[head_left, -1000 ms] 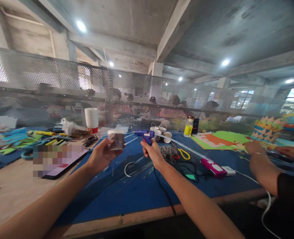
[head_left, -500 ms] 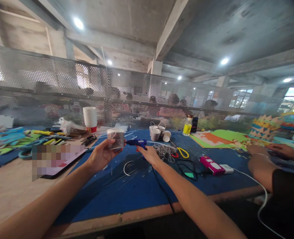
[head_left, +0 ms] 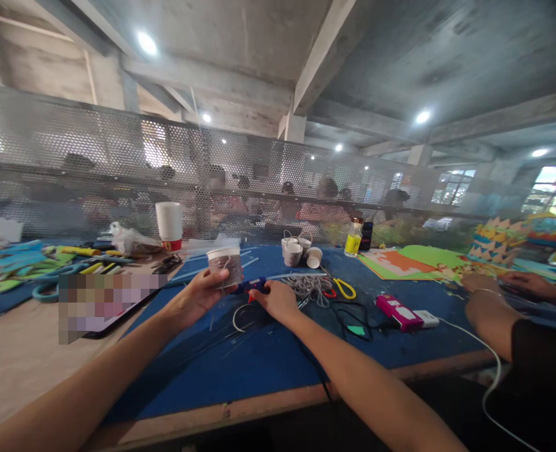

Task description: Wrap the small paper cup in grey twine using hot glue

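My left hand (head_left: 197,294) is closed around a paper cup (head_left: 224,269) wound with grey cord, its white rim facing up; a loose end of cord hangs over its side. To the right and slightly lower, my right hand (head_left: 278,300) grips a blue hot glue gun (head_left: 254,284) close to the table, its nozzle towards the cup's base. My fingers partly hide the gun. A tangle of grey cord (head_left: 312,287) lies just beyond my right hand. A curved white strip (head_left: 237,319) is on the blue mat below the gun.
Several small cord-wrapped cups (head_left: 293,253) stand behind the cord, near yellow-handled scissors (head_left: 344,289). At the left are a cup stack (head_left: 169,225) and a tablet (head_left: 118,307). A pink power bank (head_left: 399,312) lies right; another person's arm (head_left: 489,320) reaches in there.
The glue gun has come down towards the mat in my right hand, its nozzle moving lower beside the cup. My left hand has shifted the cup slightly right and turned it.
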Available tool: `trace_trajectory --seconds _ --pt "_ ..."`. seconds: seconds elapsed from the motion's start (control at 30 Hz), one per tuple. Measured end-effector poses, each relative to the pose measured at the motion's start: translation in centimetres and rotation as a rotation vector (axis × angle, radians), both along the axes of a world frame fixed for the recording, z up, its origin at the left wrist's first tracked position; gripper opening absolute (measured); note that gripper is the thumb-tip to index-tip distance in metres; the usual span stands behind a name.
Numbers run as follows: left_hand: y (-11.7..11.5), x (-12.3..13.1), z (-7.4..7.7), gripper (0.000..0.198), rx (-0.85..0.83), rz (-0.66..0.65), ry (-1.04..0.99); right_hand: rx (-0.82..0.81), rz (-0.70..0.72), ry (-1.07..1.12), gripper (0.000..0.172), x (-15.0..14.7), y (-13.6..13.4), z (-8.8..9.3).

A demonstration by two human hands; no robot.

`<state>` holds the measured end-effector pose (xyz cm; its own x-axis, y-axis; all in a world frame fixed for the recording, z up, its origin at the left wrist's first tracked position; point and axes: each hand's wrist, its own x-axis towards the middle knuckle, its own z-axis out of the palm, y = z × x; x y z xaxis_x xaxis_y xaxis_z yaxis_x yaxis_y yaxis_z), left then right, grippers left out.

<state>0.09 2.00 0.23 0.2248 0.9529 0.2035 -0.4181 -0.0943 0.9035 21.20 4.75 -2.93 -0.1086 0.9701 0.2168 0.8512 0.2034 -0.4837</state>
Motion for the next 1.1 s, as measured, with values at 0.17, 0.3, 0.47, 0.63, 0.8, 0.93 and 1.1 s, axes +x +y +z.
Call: trace_trajectory --seconds 0.17,0.3,0.47,0.63,0.8,0.93,1.1 --pt "-0.2 0.3 0.0 0.034 -0.004 0.013 0.027 0.009 0.042 -0.023 0.043 0.0 -0.3 -0.3" --pt "0.1 0.3 -0.3 0.043 0.029 0.023 0.052 0.078 0.058 -0.002 0.037 0.0 0.0 -0.7" --pt "0.6 0.4 -0.7 0.040 0.054 0.037 0.089 0.375 0.235 0.241 0.028 -0.4 -0.7 0.3" --pt "0.1 1.4 -0.6 0.032 0.108 -0.008 0.121 0.481 0.439 0.278 0.034 -1.4 -2.3 0.9" --pt "-0.3 2.2 -1.0 0.032 0.116 -0.004 0.137 0.454 0.381 0.312 0.029 -1.9 -2.2 0.4" --pt "-0.2 2.1 -1.4 0.036 0.096 -0.018 0.107 0.365 0.405 0.468 0.014 -1.9 -2.1 0.7" --pt "-0.3 2.0 -1.0 0.036 0.089 -0.020 0.104 0.317 0.424 0.571 0.005 -1.8 -2.4 1.5"
